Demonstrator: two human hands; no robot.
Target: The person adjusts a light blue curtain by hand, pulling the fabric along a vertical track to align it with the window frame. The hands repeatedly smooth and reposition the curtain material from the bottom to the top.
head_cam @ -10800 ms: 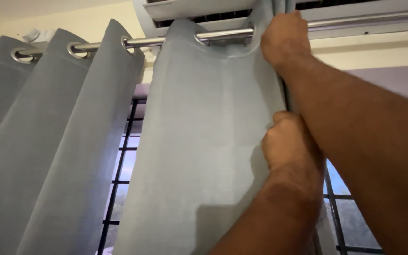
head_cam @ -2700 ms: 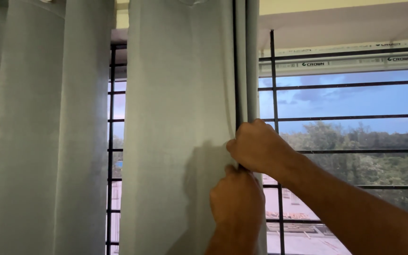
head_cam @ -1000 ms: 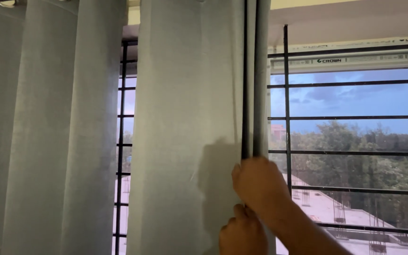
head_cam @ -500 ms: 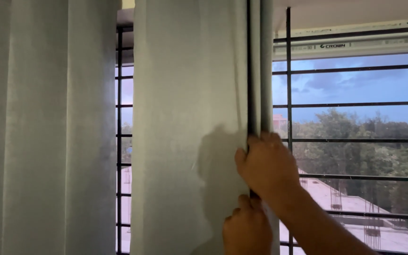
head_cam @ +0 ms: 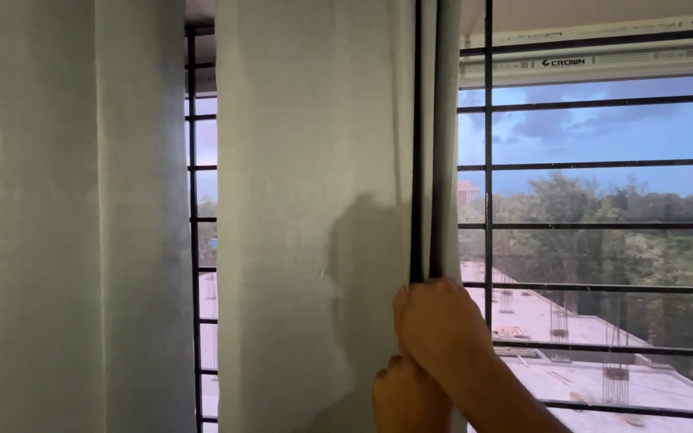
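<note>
Standing by the window, I see both hands bunched on the folded edge of the middle curtain panel (head_cam: 314,200), low in the view. The right hand (head_cam: 441,329) sits uppermost, its grip closed tight around the gathered pleats (head_cam: 436,160), knuckles toward me. The left hand (head_cam: 407,397) is directly below it and touching it, also closed on the same edge as far as I can tell, though the frame cuts off its lower part.

The relation that matters is this: the curtain edge runs straight up from the two grips, its long axis vertical, rising out of the top of the view. The cloth hangs to the left of the hands, and the bare window grille (head_cam: 603,164) lies to their right. The right hand is the nearer one to the length of edge above; the left is underneath and would have to pass it.

Counting: two hands, both the person's own. Two curtain panels show, the held one and another panel (head_cam: 74,216) well to its left, with a narrow gap of grille (head_cam: 194,208) between them. The gathered edge shows two dark fold lines above the right hand. Beyond the bars are trees and a flat rooftop (head_cam: 587,377) under a dusky blue sky.
</note>
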